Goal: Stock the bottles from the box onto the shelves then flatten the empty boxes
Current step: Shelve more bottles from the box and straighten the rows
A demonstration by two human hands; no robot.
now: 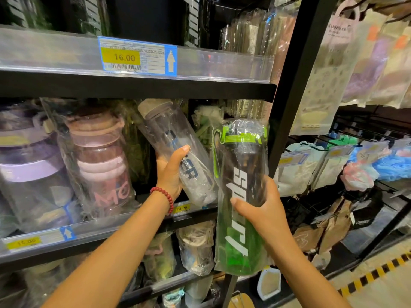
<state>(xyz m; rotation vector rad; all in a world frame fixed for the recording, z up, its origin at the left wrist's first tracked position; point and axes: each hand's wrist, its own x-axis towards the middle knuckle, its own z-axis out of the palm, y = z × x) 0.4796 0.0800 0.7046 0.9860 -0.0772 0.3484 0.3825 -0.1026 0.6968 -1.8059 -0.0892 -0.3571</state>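
At the far left of the middle shelf (pixel 93 232) stands a purple-lidded jug (pixel 31 172) in clear wrap, cut off by the frame edge, and just right of it on the same shelf a pink-lidded bottle (pixel 100 165) in its own plastic sleeve, its lettering only partly readable. Right of that, still over the middle shelf, the left hand (pixel 170 172), a red bead bracelet (pixel 164 197) at its wrist, has its grip curled round the lower half of a clear grey-capped bottle (pixel 175 150); the bottle tilts with its cap up and to the left, base near the shelf's front rail, and the palm hides part of its blue print. At the shelf's right end, in front of the black upright post (pixel 295 85), the right hand (pixel 264 210) has its grip wrapped round the middle of a dark green-capped bottle (pixel 241 192), held upright in a clear bag. Above the middle shelf a rail carries a yellow price tag (pixel 121 56) reading 16.00. Below it, wrapped bottles are too blurred to make out.
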